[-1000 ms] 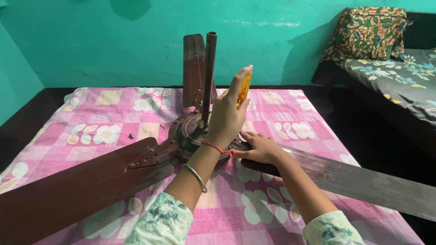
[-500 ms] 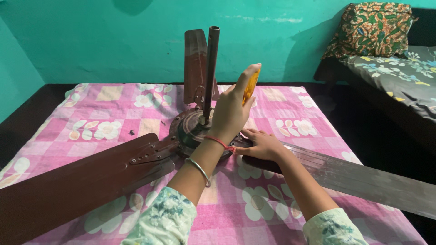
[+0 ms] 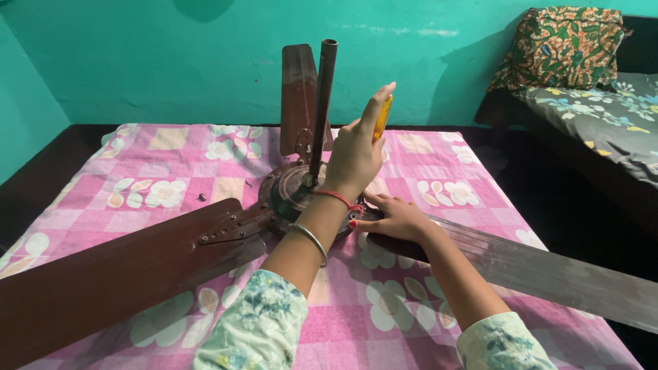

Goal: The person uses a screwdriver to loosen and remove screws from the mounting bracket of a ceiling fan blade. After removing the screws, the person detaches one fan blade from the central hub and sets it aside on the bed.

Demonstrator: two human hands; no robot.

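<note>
Since a moment ago nothing has shifted much; the left hand (image 3: 356,154) stays raised over the brown ceiling fan's motor hub (image 3: 291,195), fingers closed around a yellow-handled screwdriver (image 3: 382,118) held upright beside the metal downrod (image 3: 321,103). To its left, a long brown blade (image 3: 116,274) lies on the pink floral cloth (image 3: 157,164). Rightward, the right hand (image 3: 394,219) presses flat, fingers spread, on the root of a dusty grey-brown blade (image 3: 548,274). A patterned cushion (image 3: 562,41) sits far right.

A pink flowered cloth (image 3: 171,171) covers the floor. A brown fan (image 3: 288,199) lies on it. A small screw (image 3: 201,197) lies left of the fan.
</note>
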